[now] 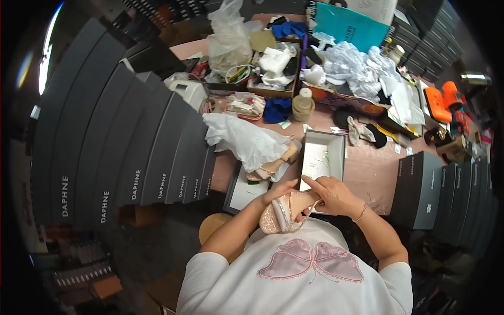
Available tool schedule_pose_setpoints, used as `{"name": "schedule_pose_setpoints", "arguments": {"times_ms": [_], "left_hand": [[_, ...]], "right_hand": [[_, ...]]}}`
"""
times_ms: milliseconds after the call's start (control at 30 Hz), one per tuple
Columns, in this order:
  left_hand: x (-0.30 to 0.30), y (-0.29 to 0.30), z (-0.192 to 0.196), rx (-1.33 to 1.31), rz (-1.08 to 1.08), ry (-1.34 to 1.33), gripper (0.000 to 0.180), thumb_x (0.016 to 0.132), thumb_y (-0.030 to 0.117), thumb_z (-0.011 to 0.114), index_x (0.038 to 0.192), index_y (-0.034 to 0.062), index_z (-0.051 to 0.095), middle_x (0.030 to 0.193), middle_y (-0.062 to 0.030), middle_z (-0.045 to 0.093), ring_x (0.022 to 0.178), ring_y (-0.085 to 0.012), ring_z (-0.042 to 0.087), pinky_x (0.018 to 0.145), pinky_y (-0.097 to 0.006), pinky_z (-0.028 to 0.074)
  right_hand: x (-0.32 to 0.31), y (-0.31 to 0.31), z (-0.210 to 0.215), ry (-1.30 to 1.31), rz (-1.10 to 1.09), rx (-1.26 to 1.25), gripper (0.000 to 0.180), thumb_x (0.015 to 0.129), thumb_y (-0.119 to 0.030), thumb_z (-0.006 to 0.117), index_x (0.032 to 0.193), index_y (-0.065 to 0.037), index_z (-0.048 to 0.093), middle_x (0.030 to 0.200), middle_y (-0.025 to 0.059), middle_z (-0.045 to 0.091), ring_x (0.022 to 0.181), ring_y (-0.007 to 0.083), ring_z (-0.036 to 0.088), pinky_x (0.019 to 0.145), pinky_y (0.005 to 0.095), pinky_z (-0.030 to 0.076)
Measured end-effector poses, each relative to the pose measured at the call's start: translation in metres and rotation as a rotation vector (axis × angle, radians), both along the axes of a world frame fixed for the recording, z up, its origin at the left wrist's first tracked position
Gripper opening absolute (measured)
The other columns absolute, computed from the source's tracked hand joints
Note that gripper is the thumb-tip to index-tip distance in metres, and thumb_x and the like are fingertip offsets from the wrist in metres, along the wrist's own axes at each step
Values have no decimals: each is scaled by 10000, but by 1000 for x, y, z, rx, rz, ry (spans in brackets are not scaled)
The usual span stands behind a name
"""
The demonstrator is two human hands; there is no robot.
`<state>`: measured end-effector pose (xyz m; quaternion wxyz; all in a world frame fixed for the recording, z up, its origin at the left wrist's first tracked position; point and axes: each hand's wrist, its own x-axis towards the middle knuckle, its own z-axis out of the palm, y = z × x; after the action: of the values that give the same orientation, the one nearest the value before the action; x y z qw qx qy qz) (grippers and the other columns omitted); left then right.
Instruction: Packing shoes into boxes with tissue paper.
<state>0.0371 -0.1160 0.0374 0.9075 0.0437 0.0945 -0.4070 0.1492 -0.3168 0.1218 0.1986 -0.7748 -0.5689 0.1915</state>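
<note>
A beige wedge sandal [273,216] with braided straps is held close to my chest, its toe toward the lower left. My left hand [282,192] is closed around its side, with the fingertips showing under it. My right hand [335,196] grips the sandal's back end near the strap, the index finger stretched along it. Just beyond my hands stands an open shoebox [340,152] with a white inside and papers in it. To its left, the matching sandal [270,167] lies partly wrapped in white tissue paper [244,137]. A grey-edged box lid [242,197] lies below that.
Tall stacks of dark shoeboxes rise at left [121,142] and right [420,184]. At the back are a bottle [303,105], a carton of crumpled plastic [352,65], a blue cloth [277,110] and an orange tape dispenser [438,102]. A round stool [218,231] is at lower left.
</note>
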Motion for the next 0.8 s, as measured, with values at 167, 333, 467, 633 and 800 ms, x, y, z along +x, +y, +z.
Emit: {"name": "schedule_pose_setpoints", "arguments": {"times_ms": [167,333,467,633,800], "left_hand": [[-96,-19,-6,657,867,88,617,923,308,509,1435,23,314,1330,-184,483,1250,-286,457,1062,-417,360],[-120,-13,-28,754,889,-34,447,945,137,449,1359,-19,386,1334,-154,479,1254,-228,456,1051,-364,366],[-96,-1,-31,767,806,5,400,933,98,468,1313,-25,466,1288,-135,539,1178,-256,534,1042,-388,399],[-3,-18,-124,230,978,529,213,953,88,467,1110,-36,542,1015,-145,628,1019,-278,600,931,-411,523],[66,-15,-131,357,1066,809,399,922,241,563,1210,-3,432,1194,-134,460,1121,-270,509,975,-429,492]], "right_hand": [[-46,55,-45,343,-193,128,697,725,-267,738,1297,-20,425,921,205,566,889,382,583,767,440,485],[-70,85,-62,597,-13,159,782,703,-282,779,1318,55,434,1088,283,569,1022,407,576,883,408,474],[-37,72,-49,723,-309,185,737,704,-226,788,1278,92,451,1111,250,588,1015,314,610,869,355,488],[-11,17,-53,484,-547,245,740,709,-135,802,1308,64,415,1038,135,589,901,172,590,779,289,498],[-21,-21,-42,193,-709,319,752,683,-135,810,1317,5,431,1080,194,549,984,316,553,873,376,459]]}}
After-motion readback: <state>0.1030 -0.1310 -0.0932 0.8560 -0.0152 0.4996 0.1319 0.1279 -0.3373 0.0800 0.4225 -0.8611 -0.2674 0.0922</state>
